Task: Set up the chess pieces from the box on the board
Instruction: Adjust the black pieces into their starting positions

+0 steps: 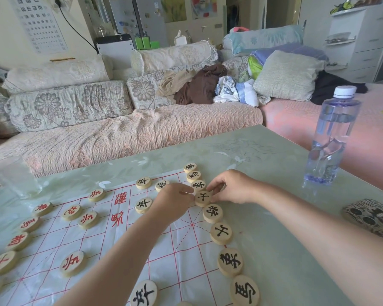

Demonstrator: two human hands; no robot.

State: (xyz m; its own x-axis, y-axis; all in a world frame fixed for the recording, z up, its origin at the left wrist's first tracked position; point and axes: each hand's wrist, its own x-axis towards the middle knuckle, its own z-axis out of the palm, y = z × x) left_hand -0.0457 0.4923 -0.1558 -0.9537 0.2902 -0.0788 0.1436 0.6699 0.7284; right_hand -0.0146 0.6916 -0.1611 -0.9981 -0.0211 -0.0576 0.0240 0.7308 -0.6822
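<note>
Seating the black advisor piece (pixel 202 198) on its point looks like the step in hand. The disc lies flat just right of frame centre, on the right edge of the board (pixel 181 250), filling a slot in the black back row (pixel 221 233) that runs from the centre down to the lower right. The right hand (pixel 232 187), reaching in from the right, pinches the disc's upper right rim between thumb and fingertip. The left hand (pixel 175 199), coming up from the bottom of the frame, has its fingers curled down with the tips at the disc's left rim; whether they grip it or only steady it cannot be told.

The next move probably calls for a small nudge to centre the disc on the red line crossing, in line with its neighbours above and below, and then letting go with both hands without knocking those neighbours, which sit just beside it.

Several black soldiers (pixel 143 205) and a cannon (pixel 161 185) already stand left of the row, and the red pieces (pixel 18 240) fill the left and lower left of the frame, so the set-up seems nearly done. Anything under the left forearm is hidden.

At the right edge a patterned box (pixel 372 217) rests on the table (pixel 274 177), perhaps the one the pieces came from. A water bottle (pixel 332 138) stands above it, a drinking glass (pixel 16 175) sits at the left edge, and a sofa (pixel 119 133) crosses the upper half
</note>
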